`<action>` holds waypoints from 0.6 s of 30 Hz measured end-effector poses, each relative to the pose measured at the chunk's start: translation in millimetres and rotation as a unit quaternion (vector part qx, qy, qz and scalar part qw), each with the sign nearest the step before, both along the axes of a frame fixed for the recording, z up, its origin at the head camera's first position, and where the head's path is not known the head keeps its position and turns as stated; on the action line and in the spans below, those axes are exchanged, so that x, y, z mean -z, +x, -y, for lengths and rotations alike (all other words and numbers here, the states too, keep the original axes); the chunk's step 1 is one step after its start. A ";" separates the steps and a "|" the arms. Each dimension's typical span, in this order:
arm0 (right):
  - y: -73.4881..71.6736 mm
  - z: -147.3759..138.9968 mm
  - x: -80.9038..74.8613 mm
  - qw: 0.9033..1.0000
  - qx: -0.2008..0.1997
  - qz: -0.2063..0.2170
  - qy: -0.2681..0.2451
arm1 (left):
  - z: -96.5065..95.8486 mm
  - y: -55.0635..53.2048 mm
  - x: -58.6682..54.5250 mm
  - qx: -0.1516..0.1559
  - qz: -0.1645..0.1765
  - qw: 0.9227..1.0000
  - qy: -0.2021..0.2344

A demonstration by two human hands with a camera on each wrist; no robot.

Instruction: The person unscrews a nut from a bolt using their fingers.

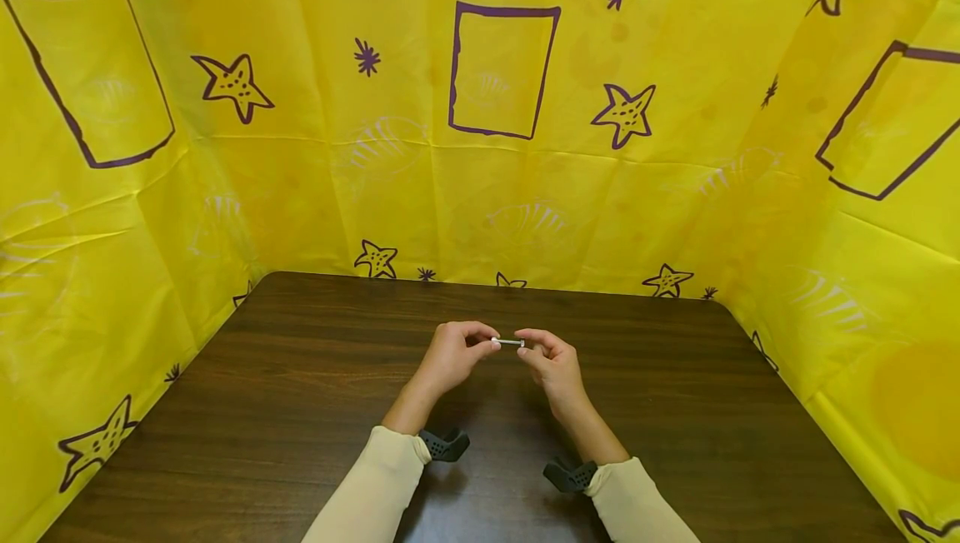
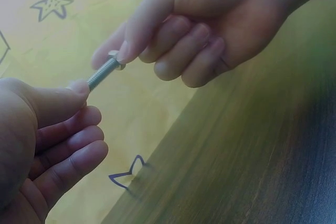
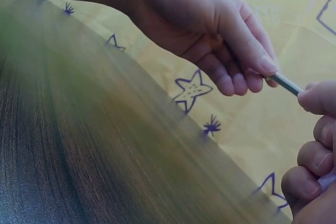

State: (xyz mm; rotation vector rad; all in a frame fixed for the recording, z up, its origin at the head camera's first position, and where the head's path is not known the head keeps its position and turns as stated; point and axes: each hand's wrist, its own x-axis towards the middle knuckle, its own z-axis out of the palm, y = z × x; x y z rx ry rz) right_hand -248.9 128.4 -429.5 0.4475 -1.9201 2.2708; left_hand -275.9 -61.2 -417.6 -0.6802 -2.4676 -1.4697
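A silvery threaded bolt (image 1: pixel 508 341) is held level above the table between the two hands. My left hand (image 1: pixel 450 356) pinches one end of it between thumb and fingertips. At the other end, the thumb and index finger of my right hand (image 1: pixel 553 364) pinch the hex head. In the left wrist view the bolt (image 2: pixel 104 73) shows its thread and hex head, and the right hand's other fingers are curled. From the right wrist view, the bolt's shank (image 3: pixel 286 84) runs between both sets of fingertips. The left fingertips hide the bolt's far end.
Below the hands lies a dark wood-grain table (image 1: pixel 315 410). Yellow cloth (image 1: pixel 315 193) printed with starfish and frames hangs around its back and sides. A dark band (image 1: pixel 446 445) sits on each wrist, beside pale sleeves (image 1: pixel 375 485).
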 end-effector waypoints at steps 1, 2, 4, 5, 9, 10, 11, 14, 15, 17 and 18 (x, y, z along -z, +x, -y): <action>-2.5 -0.7 3.3 1.000 0.001 -0.001 -0.001 | 0.0 0.1 -0.1 0.000 0.001 1.000 -0.001; -5.1 -1.4 6.9 1.000 0.003 -0.004 -0.001 | -0.1 0.2 -0.1 0.000 0.002 1.000 -0.001; -10.0 -2.5 13.8 1.000 0.008 -0.008 0.002 | -0.1 0.4 -0.1 0.001 0.005 1.000 -0.002; -10.8 -2.3 15.2 1.000 0.012 -0.009 0.006 | -0.2 0.6 0.0 0.001 0.007 1.000 -0.002; -11.4 -1.0 15.8 0.999 0.030 0.015 0.030 | -1.0 0.6 0.7 0.002 0.005 1.000 -0.003; -11.2 -0.7 15.3 0.998 0.034 0.030 0.035 | -1.4 0.3 1.2 0.003 0.003 1.000 -0.003; -10.7 -0.7 14.4 0.998 0.037 0.046 0.038 | -1.8 0.3 1.5 0.004 0.003 1.000 -0.004; -10.1 -1.6 12.5 0.994 0.046 0.089 0.051 | -3.4 0.1 2.5 0.007 0.000 1.000 -0.004; -10.1 -2.1 12.1 0.992 0.047 0.100 0.055 | -3.8 0.1 2.7 0.009 0.000 1.000 -0.004; -10.2 -3.2 12.0 0.990 0.050 0.111 0.067 | -4.8 0.2 3.2 0.011 -0.002 1.000 -0.004; -10.3 -3.4 12.2 0.989 0.052 0.115 0.075 | -5.1 -0.1 3.7 0.011 -0.003 1.000 -0.005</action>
